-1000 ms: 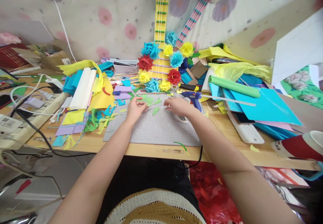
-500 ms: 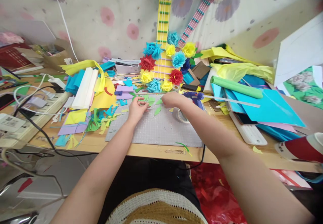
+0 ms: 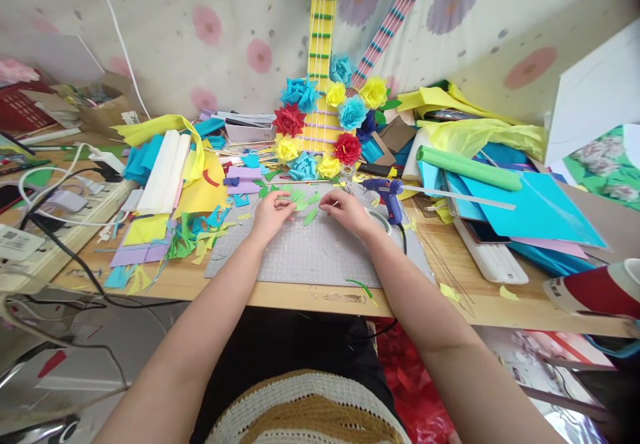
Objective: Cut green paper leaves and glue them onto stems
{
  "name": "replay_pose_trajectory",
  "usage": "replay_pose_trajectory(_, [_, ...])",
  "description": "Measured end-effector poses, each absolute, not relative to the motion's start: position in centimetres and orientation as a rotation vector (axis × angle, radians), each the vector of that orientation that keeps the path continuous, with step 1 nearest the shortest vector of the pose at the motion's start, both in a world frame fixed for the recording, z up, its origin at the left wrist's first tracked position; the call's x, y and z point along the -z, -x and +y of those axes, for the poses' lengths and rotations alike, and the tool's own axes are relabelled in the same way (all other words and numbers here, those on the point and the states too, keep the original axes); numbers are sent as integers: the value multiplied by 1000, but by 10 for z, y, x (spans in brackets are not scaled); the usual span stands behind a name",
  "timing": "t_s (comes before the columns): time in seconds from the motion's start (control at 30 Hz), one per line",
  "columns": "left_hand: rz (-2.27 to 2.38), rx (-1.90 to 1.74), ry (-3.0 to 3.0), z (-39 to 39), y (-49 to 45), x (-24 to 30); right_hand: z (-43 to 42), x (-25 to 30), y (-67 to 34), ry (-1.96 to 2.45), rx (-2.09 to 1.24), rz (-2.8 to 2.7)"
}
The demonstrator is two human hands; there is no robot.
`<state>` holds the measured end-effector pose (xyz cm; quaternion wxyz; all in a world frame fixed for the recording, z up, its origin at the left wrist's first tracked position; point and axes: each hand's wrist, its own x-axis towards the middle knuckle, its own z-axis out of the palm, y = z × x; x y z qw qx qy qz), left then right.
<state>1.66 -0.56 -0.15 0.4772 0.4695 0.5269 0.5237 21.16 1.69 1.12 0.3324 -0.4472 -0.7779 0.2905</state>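
Observation:
Over the grey cutting mat (image 3: 300, 261), my left hand (image 3: 273, 216) pinches a small sprig of green paper leaves (image 3: 299, 199) between thumb and fingers; its stem is too thin to make out clearly. My right hand (image 3: 346, 211) faces it just to the right, thumb and fingertips pressed together near the leaves. Whatever sits in that pinch is too small to name. A blue glue gun (image 3: 387, 194) stands beyond my right wrist, a white glue stick out of its back. Partly behind that wrist lies a roll of tape (image 3: 381, 221).
A yellow paper guitar (image 3: 320, 44) with paper flowers leans at the wall, next to a pink one (image 3: 383, 41). Coloured paper scraps (image 3: 200, 231) and a power strip (image 3: 65, 231) lie left. Blue sheets (image 3: 540, 211) and a red-white cup (image 3: 595, 291) are right.
My right hand and forearm have shifted, uncovering the glue gun's handle and cord. My left hand stays by the leaves. The view has moved slightly.

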Motion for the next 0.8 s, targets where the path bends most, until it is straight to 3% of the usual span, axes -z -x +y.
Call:
replay_pose_trajectory(0.2, [1246,-1256,-1195,-6,-16,4,18,-6,-209,1115,-935,-1886])
replay_pose_trajectory(0.8, [1233,-1232,-1218,-5,-16,5,18,-7,-201,1153,-819,-1989])
